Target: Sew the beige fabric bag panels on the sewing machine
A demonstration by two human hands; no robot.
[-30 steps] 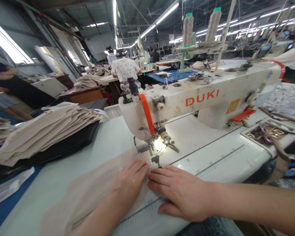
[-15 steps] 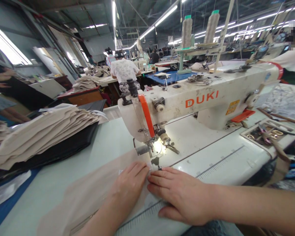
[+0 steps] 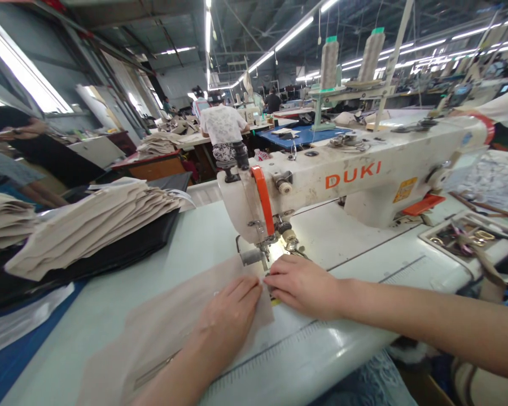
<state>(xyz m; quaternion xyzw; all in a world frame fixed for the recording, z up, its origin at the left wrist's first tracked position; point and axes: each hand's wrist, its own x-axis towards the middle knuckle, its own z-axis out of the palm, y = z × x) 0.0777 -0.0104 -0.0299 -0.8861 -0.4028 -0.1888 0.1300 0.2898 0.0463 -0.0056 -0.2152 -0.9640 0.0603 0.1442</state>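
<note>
A thin beige fabric piece lies on the pale table, its far edge close to the needle area of a white sewing machine. My left hand rests on the fabric, fingers together and pressing on it just in front of the presser foot. Beside the lit needle plate, my right hand has its fingertips at the fabric's right edge, close to my left fingertips. Whether the right fingers pinch anything is hidden.
Stacked beige pieces lie on black material at the left. A tray of small metal parts is at the right. Thread cones stand behind the machine. People are at the left, in the middle distance and at the far right.
My right hand has moved forward, nearer the needle plate, and its thumb no longer shows spread out. My left hand remains on the fabric. The whole view has shifted slightly.
</note>
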